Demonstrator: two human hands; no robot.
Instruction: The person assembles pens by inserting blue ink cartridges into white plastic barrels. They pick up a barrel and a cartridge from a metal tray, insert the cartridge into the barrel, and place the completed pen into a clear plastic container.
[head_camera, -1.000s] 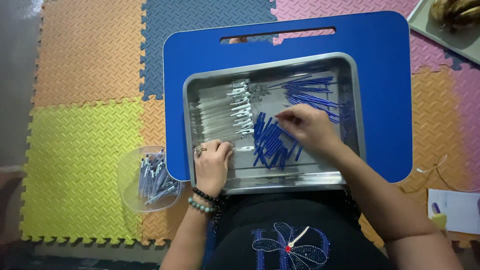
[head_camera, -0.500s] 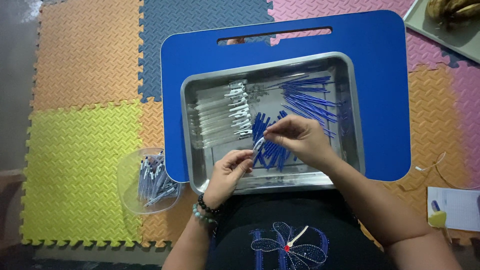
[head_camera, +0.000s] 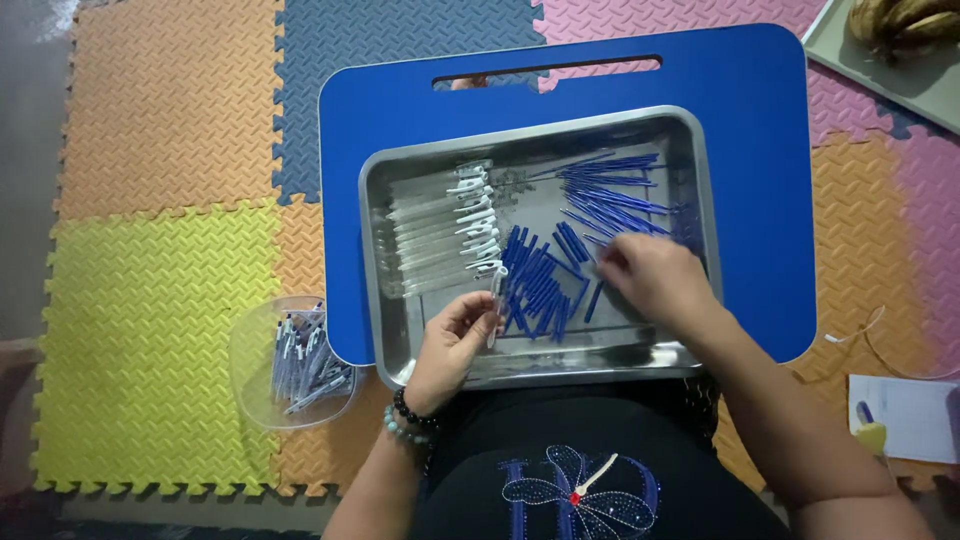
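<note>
Our arms are bare, with no sleeves showing. On our left wrist we wear two beaded bracelets (head_camera: 410, 415), one black and one pale green. We wear a black top with a sparkling blue flower design (head_camera: 578, 490), red-centred with a white stroke.

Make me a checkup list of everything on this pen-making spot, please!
Surface: blue lap table on coloured foam floor mats.
Job's things: metal tray on the table, holding clear pen barrels at its left, short blue caps in the middle, thin blue refills at its right.
Clutter: clear bowl of pens beside the table; bananas on a grey tray; paper at right.
Grippers: left hand holds a clear barrel; right hand rests among the refills, grasp cannot be told.
Cables: thin white cord on the mat.
Surroundings: nothing seen beyond mats.
</note>
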